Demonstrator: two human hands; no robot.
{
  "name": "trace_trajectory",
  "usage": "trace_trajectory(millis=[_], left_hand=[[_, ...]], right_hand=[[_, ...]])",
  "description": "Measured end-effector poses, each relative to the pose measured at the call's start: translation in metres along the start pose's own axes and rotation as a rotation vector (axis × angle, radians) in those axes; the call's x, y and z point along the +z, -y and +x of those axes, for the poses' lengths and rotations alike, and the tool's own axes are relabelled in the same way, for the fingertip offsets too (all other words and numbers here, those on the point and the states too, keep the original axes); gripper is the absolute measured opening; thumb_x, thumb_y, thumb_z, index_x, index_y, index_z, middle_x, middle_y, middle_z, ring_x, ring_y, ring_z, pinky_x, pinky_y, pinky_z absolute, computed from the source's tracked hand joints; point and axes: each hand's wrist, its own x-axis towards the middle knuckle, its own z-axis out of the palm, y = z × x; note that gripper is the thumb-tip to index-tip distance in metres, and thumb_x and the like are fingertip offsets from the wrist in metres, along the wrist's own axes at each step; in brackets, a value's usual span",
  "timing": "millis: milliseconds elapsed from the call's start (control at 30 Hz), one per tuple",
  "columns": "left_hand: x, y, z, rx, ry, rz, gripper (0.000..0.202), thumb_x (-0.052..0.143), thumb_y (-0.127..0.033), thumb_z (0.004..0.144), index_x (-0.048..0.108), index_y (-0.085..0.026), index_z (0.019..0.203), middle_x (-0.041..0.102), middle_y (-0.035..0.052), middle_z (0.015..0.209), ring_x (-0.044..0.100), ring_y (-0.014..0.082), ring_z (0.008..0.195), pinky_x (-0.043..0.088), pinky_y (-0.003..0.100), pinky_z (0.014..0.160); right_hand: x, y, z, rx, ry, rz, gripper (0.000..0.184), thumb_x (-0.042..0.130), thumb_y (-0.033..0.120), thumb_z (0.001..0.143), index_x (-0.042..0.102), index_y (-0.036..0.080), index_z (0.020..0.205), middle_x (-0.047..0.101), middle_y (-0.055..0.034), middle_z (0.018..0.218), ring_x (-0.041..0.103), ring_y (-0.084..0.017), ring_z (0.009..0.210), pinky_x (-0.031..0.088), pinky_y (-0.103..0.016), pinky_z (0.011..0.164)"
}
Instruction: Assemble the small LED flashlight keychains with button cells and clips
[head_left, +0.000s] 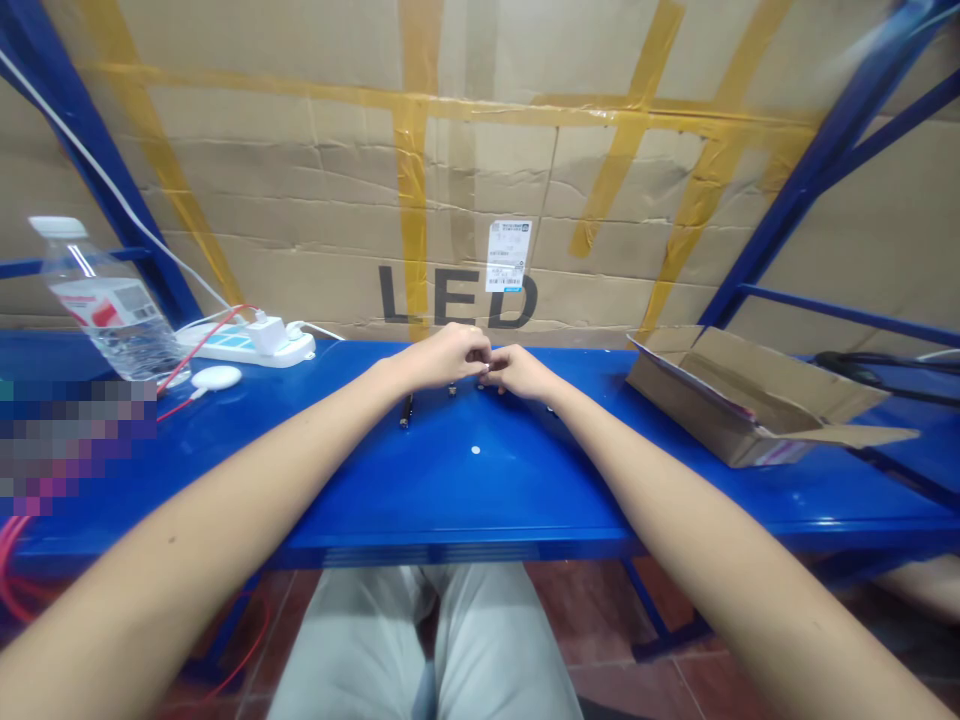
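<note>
Both arms stretch out over a blue metal table [465, 500]. My left hand [448, 355] and my right hand [517, 372] meet at the far middle of the table, fingers curled and pinched together on something too small to make out. A thin dark pen-like tool [406, 411] lies on the table just below my left wrist. Small dark parts [453, 390] sit under the hands, and a tiny white disc [475, 450] lies nearer to me.
An open cardboard box [750, 395] lies on the right. At the left stand a water bottle [105, 300], a white power strip [251, 340] with red and white cables, and a white round puck [216, 377]. A taped cardboard wall marked LED closes the back. Blue rack struts frame both sides.
</note>
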Motion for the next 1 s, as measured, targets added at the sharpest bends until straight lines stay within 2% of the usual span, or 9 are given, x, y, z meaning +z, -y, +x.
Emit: trace_trajectory(millis=[300, 433, 500, 567, 667, 800, 1000], left_hand=[[-0.001, -0.002, 0.001, -0.014, 0.019, 0.019, 0.019, 0.061, -0.019, 0.087, 0.074, -0.014, 0.099, 0.072, 0.0099, 0.095, 0.064, 0.0185, 0.087, 0.048, 0.028, 0.077], [-0.006, 0.01, -0.001, -0.087, 0.03, -0.001, 0.023, 0.058, -0.022, 0.087, 0.075, -0.016, 0.101, 0.073, 0.0087, 0.098, 0.065, 0.019, 0.089, 0.048, 0.029, 0.079], [-0.007, 0.023, -0.005, -0.15, 0.079, 0.029, 0.026, 0.055, -0.017, 0.085, 0.075, -0.017, 0.102, 0.074, 0.0082, 0.099, 0.065, 0.0188, 0.09, 0.047, 0.027, 0.079], [-0.005, 0.036, -0.009, -0.209, 0.177, 0.039, 0.03, 0.054, -0.012, 0.082, 0.076, -0.017, 0.101, 0.075, 0.0074, 0.097, 0.066, 0.018, 0.087, 0.046, 0.026, 0.077], [0.0, 0.048, -0.015, -0.236, 0.302, -0.022, 0.033, 0.054, -0.012, 0.08, 0.077, -0.019, 0.102, 0.076, 0.0062, 0.099, 0.067, 0.0179, 0.085, 0.045, 0.025, 0.074], [0.009, 0.052, -0.016, -0.232, 0.351, -0.047, 0.031, 0.056, -0.016, 0.081, 0.077, -0.02, 0.103, 0.076, 0.006, 0.101, 0.067, 0.0179, 0.086, 0.045, 0.024, 0.074], [0.008, 0.044, -0.013, -0.283, 0.391, -0.018, 0.019, 0.057, -0.021, 0.078, 0.074, -0.018, 0.086, 0.073, 0.0053, 0.082, 0.061, 0.0152, 0.068, 0.041, 0.023, 0.062]], right_hand=[[0.001, 0.003, -0.002, 0.02, -0.022, 0.03, 0.007, 0.066, 0.008, 0.072, 0.069, 0.014, 0.074, 0.069, -0.0025, 0.068, 0.056, -0.011, 0.055, 0.045, -0.022, 0.049], [0.0, 0.007, -0.005, 0.02, -0.017, 0.023, 0.011, 0.065, 0.007, 0.071, 0.07, 0.015, 0.077, 0.068, -0.0009, 0.066, 0.055, -0.01, 0.055, 0.044, -0.021, 0.05], [-0.001, 0.01, -0.007, 0.021, -0.014, 0.014, 0.013, 0.064, 0.006, 0.071, 0.07, 0.015, 0.079, 0.067, -0.0005, 0.066, 0.054, -0.01, 0.054, 0.044, -0.02, 0.05], [-0.001, 0.012, -0.008, 0.024, -0.014, 0.002, 0.011, 0.064, 0.006, 0.071, 0.069, 0.014, 0.077, 0.067, -0.0008, 0.066, 0.054, -0.009, 0.054, 0.044, -0.02, 0.05], [-0.001, 0.012, -0.007, 0.019, -0.012, -0.006, 0.009, 0.063, 0.007, 0.071, 0.067, 0.014, 0.075, 0.067, -0.0014, 0.068, 0.055, -0.01, 0.054, 0.046, -0.021, 0.051], [-0.001, 0.01, -0.005, 0.02, -0.006, -0.003, 0.009, 0.064, 0.009, 0.071, 0.069, 0.014, 0.077, 0.068, -0.0019, 0.069, 0.056, -0.01, 0.056, 0.046, -0.021, 0.05], [-0.001, 0.008, -0.005, 0.006, 0.0, 0.001, 0.006, 0.065, 0.009, 0.071, 0.067, 0.015, 0.074, 0.067, -0.0017, 0.069, 0.056, -0.01, 0.056, 0.046, -0.022, 0.051]])
